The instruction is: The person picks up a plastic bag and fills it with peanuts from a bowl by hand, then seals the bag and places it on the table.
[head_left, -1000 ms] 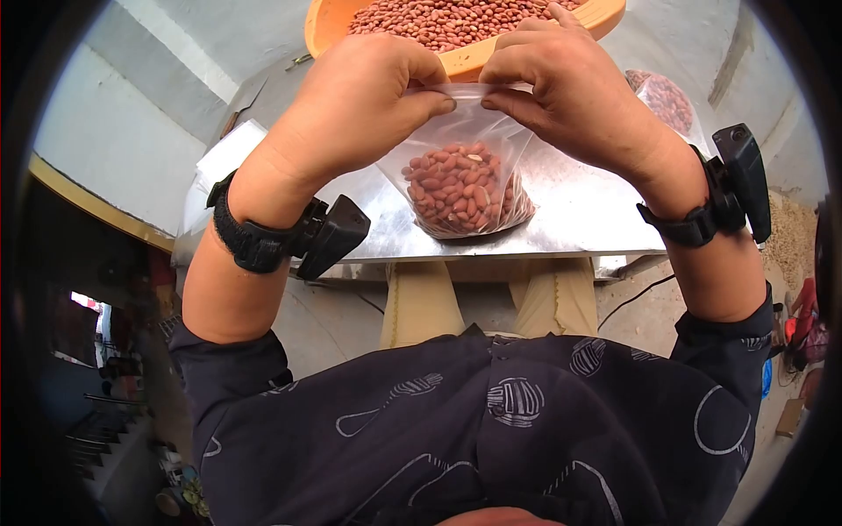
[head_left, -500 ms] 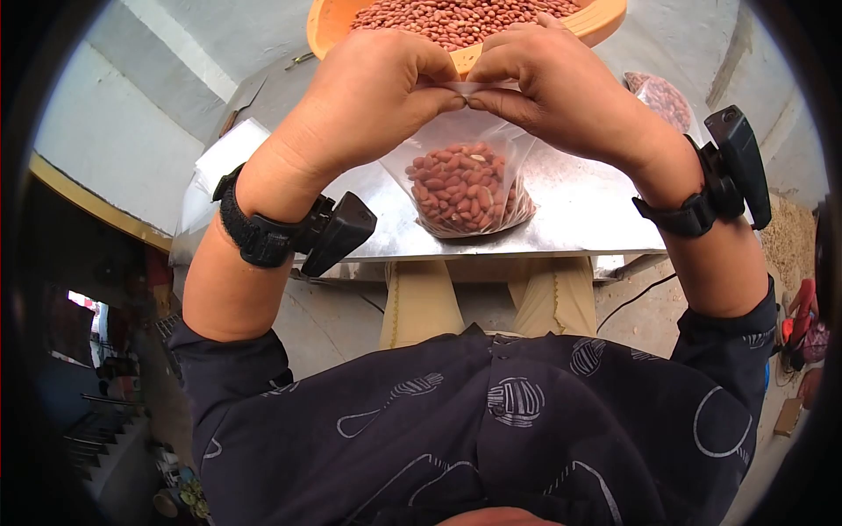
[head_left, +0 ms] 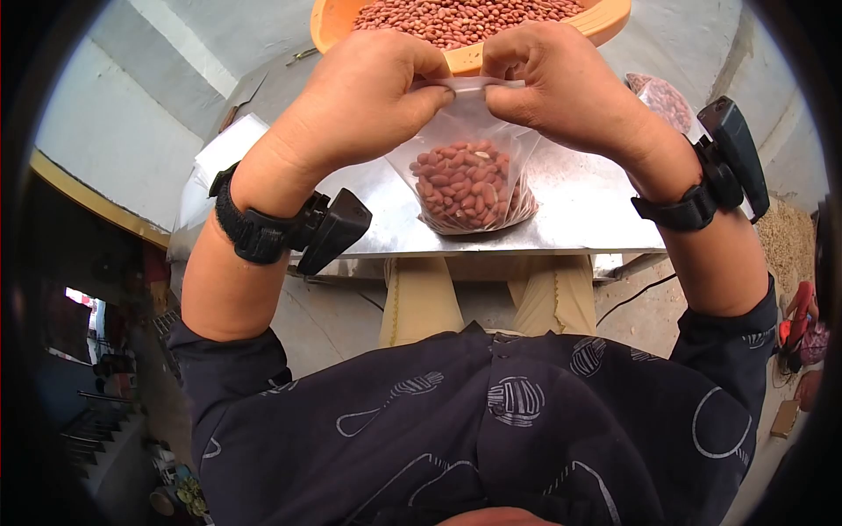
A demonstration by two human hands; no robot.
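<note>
A clear plastic bag (head_left: 474, 119) stands upright near the front edge of the metal table, its lower part filled with reddish-brown peanuts (head_left: 465, 184). My left hand (head_left: 381, 92) pinches the bag's top edge at its left corner between thumb and fingers. On the other side, my right hand (head_left: 557, 88) pinches the same edge near the right corner. The strip of the bag's mouth between the two thumbs shows, flat and drawn together. Just beyond both hands is an orange basin (head_left: 605, 22) heaped with loose peanuts (head_left: 456, 19).
Another bag of peanuts (head_left: 664, 103) lies at the right on the metal table (head_left: 588, 197). White sheets (head_left: 230, 145) rest at the table's left side. A black cable (head_left: 636, 302) runs along the floor under the table. Both wrists carry black strapped devices (head_left: 338, 230).
My right thumb has shifted right, away from my left thumb, so more of the bag's top edge shows between them. The bag stays in place.
</note>
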